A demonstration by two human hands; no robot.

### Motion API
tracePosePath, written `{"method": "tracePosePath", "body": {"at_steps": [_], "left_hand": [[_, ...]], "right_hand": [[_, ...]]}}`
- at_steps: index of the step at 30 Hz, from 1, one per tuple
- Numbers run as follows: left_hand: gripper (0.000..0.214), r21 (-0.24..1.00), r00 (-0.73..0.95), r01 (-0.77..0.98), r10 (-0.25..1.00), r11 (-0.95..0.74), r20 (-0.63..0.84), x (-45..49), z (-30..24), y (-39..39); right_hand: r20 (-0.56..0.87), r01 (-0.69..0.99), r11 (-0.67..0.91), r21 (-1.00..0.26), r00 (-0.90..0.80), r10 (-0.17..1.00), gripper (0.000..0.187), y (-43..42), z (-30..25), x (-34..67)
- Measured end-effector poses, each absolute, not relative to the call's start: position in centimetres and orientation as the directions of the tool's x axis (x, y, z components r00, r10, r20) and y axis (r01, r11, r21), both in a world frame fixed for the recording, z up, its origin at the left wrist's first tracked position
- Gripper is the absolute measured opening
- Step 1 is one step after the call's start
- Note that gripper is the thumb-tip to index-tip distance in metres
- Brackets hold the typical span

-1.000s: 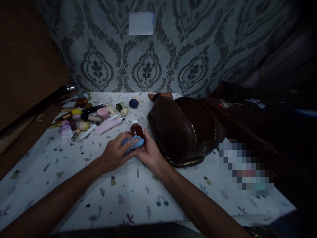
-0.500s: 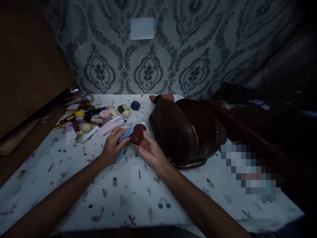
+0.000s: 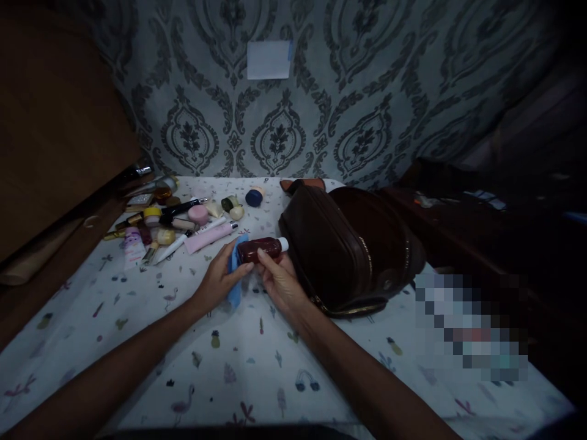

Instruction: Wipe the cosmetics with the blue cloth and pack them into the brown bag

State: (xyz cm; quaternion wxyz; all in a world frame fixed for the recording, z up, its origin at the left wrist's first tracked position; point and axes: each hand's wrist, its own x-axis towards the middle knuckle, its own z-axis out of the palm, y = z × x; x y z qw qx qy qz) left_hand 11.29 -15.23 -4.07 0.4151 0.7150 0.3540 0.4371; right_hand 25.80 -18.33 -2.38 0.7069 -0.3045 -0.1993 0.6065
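Observation:
A dark red bottle (image 3: 257, 249) with a white cap (image 3: 284, 244) lies sideways between my hands above the table, its cap pointing right. My right hand (image 3: 280, 280) grips it from below, thumb along its near side. A blue cloth (image 3: 235, 292) is bunched in my left hand (image 3: 220, 273) and pressed to the bottle's base end, where the fingers are partly hidden. Just right of the cap stands a dark brown bag (image 3: 316, 244) with gold zips.
Several cosmetics, among them a pink tube (image 3: 210, 238), a pink jar (image 3: 198, 214) and a navy-lidded jar (image 3: 254, 197), lie at the back left. A brown wooden panel (image 3: 59, 122) rises at left. The patterned tablecloth (image 3: 247, 379) covers the table; a blurred patch lies at right.
The bottle has turned from tilted toward me to lying nearly level, so its side and white cap show. The blue cloth has moved to its base end. The view has shifted slightly.

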Motion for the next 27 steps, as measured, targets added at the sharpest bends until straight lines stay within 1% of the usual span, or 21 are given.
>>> {"method": "tracePosePath", "body": {"at_steps": [2, 4, 6, 9, 15, 20, 23, 27], "left_hand": [[0.064, 0.909, 0.349, 0.145, 0.880, -0.390, 0.322, 11.2, -4.1, -15.2], [0.062, 0.924, 0.331, 0.111, 0.890, -0.366, 0.313, 11.2, -3.9, -15.1], [0.060, 0.942, 0.308, 0.063, 0.904, -0.330, 0.296, 11.2, -3.6, -15.0], [0.056, 0.956, 0.249, 0.019, 0.927, -0.294, 0.280, 11.1, -3.2, -14.8], [0.041, 0.953, 0.168, 0.036, 0.942, -0.302, 0.292, 11.0, -2.9, -14.8], [0.030, 0.911, 0.143, 0.145, 0.920, -0.385, 0.366, 10.9, -2.9, -15.0], [0.030, 0.902, 0.144, 0.157, 0.913, -0.401, 0.381, 10.8, -2.7, -14.9], [0.033, 0.897, 0.131, 0.164, 0.910, -0.411, 0.393, 10.7, -2.6, -14.6]], "right_hand": [[-0.065, -0.728, 0.109, -0.677, 0.207, 0.976, 0.038, -18.4, -2.4, 25.7], [-0.067, -0.741, 0.108, -0.663, 0.202, 0.977, 0.043, -18.5, -2.3, 25.6], [-0.062, -0.751, 0.095, -0.653, 0.177, 0.982, 0.040, -18.6, -2.1, 25.6], [-0.027, -0.733, 0.103, -0.673, 0.163, 0.986, 0.033, -18.7, -1.9, 25.6], [0.002, -0.663, 0.149, -0.733, 0.217, 0.976, 0.032, -18.7, -2.3, 25.6], [-0.060, -0.698, 0.083, -0.711, 0.179, 0.982, 0.034, -18.6, -2.9, 25.8], [-0.071, -0.712, 0.031, -0.701, 0.113, 0.991, 0.035, -18.7, -2.8, 26.0], [-0.057, -0.686, -0.026, -0.728, 0.024, 0.998, 0.038, -18.7, -2.6, 25.8]]}}
